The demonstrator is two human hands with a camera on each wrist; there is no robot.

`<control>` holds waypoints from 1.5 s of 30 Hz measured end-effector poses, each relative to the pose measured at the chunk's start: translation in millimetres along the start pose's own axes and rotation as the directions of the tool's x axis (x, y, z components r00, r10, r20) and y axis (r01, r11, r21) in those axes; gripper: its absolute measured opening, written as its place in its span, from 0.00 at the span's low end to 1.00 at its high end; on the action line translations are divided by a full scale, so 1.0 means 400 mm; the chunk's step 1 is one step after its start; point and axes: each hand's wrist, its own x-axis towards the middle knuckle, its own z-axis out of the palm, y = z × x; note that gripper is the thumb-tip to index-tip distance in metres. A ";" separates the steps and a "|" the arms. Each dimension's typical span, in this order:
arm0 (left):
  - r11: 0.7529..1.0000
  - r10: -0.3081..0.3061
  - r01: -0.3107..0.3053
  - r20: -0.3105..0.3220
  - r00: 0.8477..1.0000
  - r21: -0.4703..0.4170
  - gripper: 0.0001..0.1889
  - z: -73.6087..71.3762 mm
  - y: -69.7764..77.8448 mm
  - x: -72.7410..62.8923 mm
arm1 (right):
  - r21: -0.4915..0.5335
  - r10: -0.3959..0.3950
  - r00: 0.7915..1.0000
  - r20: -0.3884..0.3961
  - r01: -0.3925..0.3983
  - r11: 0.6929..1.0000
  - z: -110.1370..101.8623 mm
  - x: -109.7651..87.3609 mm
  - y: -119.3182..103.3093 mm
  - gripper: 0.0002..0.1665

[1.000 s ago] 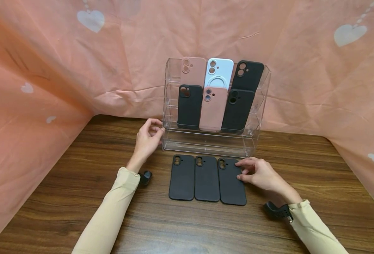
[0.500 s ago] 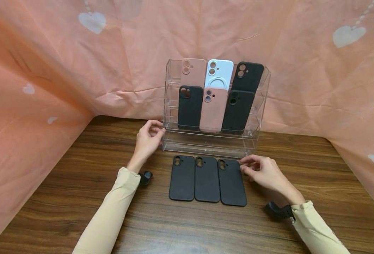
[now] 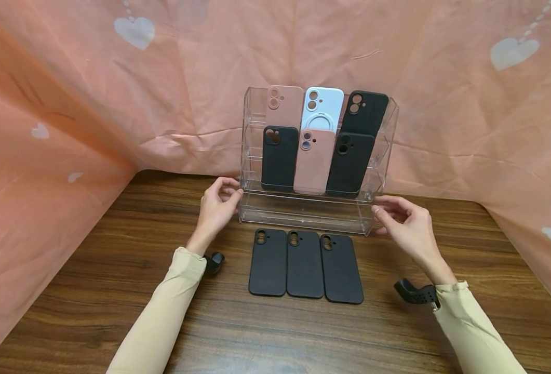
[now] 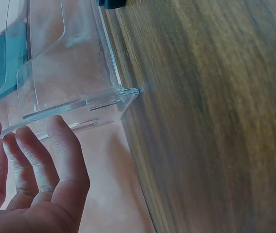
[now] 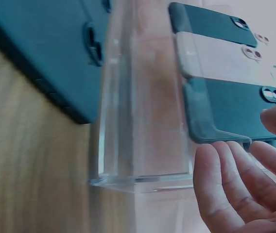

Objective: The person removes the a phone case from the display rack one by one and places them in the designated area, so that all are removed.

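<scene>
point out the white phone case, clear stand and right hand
White phone case (image 3: pixel 326 106), head view: middle of its visible back.
Clear stand (image 3: pixel 303 210), head view: bare lowest tier.
Right hand (image 3: pixel 410 227), head view: back of hand.

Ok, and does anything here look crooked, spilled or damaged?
Nothing stands out: three black cases lie flat side by side, six cases stand two rows deep on the clear rack, and no spill or damage shows.

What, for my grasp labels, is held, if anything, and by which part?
The phone cases aren't held. The left hand and right hand are at opposite sides of the clear tiered display stand; whether they grip its side panels cannot be told.
</scene>
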 end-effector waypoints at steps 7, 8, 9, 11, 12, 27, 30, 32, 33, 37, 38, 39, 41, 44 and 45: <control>1.000 -0.007 0.007 0.001 1.000 -0.002 0.10 0.000 0.000 0.000 | 0.096 -0.027 0.997 -0.067 0.034 0.995 0.009 0.052 -0.021 0.22; 1.000 -0.007 0.007 0.001 1.000 -0.004 0.10 0.000 0.001 0.000 | 0.110 -0.032 0.997 -0.075 0.040 0.993 0.012 0.059 -0.024 0.21; 1.000 -0.008 0.008 0.001 1.000 -0.005 0.10 0.000 0.001 0.000 | 0.129 -0.039 0.996 -0.082 0.050 0.990 0.014 0.066 -0.027 0.21; 1.000 -0.008 0.008 0.002 1.000 -0.008 0.10 0.000 0.002 0.000 | 0.162 -0.054 0.994 -0.094 0.069 0.984 0.018 0.080 -0.033 0.21; 1.000 -0.008 0.008 0.002 1.000 -0.010 0.10 0.000 0.002 0.000 | 0.177 -0.062 0.993 -0.100 0.079 0.981 0.020 0.086 -0.036 0.22; 1.000 -0.012 0.012 0.001 1.000 -0.004 0.10 0.001 0.000 0.000 | 0.220 0.001 0.966 -0.257 0.058 0.974 0.055 0.155 -0.087 0.22; 1.000 -0.016 0.016 0.002 1.000 -0.007 0.10 0.002 0.000 -0.001 | 0.167 0.027 0.966 -0.258 0.017 0.986 0.062 0.164 -0.098 0.26; 1.000 -0.016 0.016 0.002 1.000 -0.006 0.10 0.002 0.000 -0.002 | 0.108 0.038 0.968 -0.249 -0.011 0.994 0.066 0.169 -0.104 0.29; 1.000 -0.015 0.015 0.000 1.000 -0.005 0.10 0.002 0.001 -0.003 | 0.071 0.039 0.968 -0.247 -0.022 0.997 0.067 0.171 -0.106 0.30; 1.000 -0.007 0.007 0.000 1.000 -0.003 0.10 0.003 0.001 -0.004 | -0.010 0.047 0.968 -0.246 -0.051 0.999 0.071 0.176 -0.109 0.33; 1.000 -0.005 0.005 0.000 1.000 -0.003 0.10 0.004 0.002 -0.004 | -0.017 0.048 0.967 -0.249 -0.053 0.998 0.071 0.177 -0.109 0.34; 1.000 -0.003 0.003 -0.001 1.000 -0.004 0.10 0.004 0.002 -0.004 | -0.020 0.047 0.967 -0.250 -0.054 0.998 0.072 0.177 -0.109 0.34; 1.000 -0.002 0.002 -0.002 1.000 -0.005 0.10 0.005 0.002 -0.004 | -0.022 0.046 0.967 -0.251 -0.054 0.998 0.072 0.178 -0.108 0.35; 1.000 0.000 0.000 -0.009 1.000 -0.005 0.10 0.005 0.002 -0.004 | -0.032 0.033 0.968 -0.250 -0.043 0.999 0.073 0.179 -0.108 0.35; 1.000 -0.001 0.001 -0.010 1.000 -0.003 0.10 0.006 0.002 -0.005 | -0.037 0.028 0.968 -0.251 -0.038 0.999 0.074 0.179 -0.108 0.34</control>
